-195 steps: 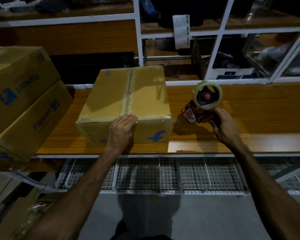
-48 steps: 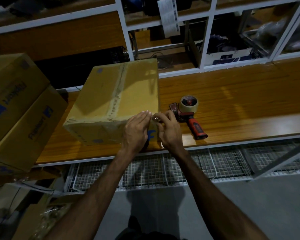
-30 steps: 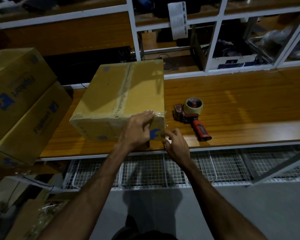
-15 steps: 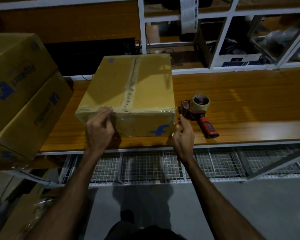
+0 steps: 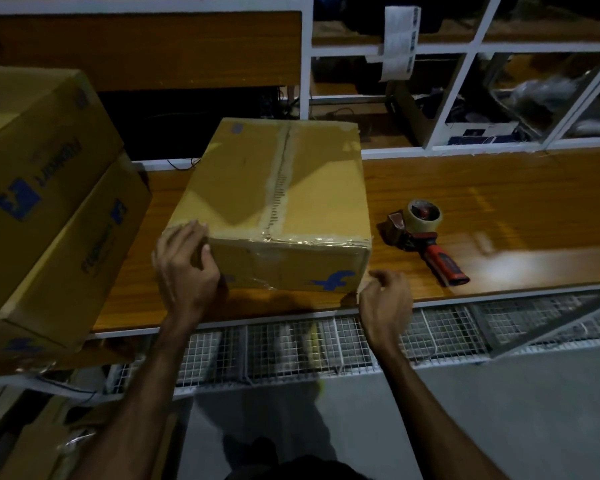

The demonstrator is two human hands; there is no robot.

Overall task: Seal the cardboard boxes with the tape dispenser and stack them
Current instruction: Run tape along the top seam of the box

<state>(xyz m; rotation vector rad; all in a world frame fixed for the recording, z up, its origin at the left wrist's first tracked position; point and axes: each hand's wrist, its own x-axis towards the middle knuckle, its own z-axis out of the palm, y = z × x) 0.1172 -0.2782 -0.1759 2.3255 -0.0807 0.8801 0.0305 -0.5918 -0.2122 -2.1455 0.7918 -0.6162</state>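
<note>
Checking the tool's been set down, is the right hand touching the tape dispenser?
Apart. The head view shows bare table between the right hand and the tape dispenser.

Blue "f" logo on the taped box (image 5: 333, 280) front — stacked-box lettering unreadable.

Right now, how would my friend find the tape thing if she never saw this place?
Look at the long wooden bench and the big cardboard box on it. Just right of that box, lying alone on the wood, is the tape dispenser. Nothing else there has a red handle and a roll of clear tape on top.
</note>
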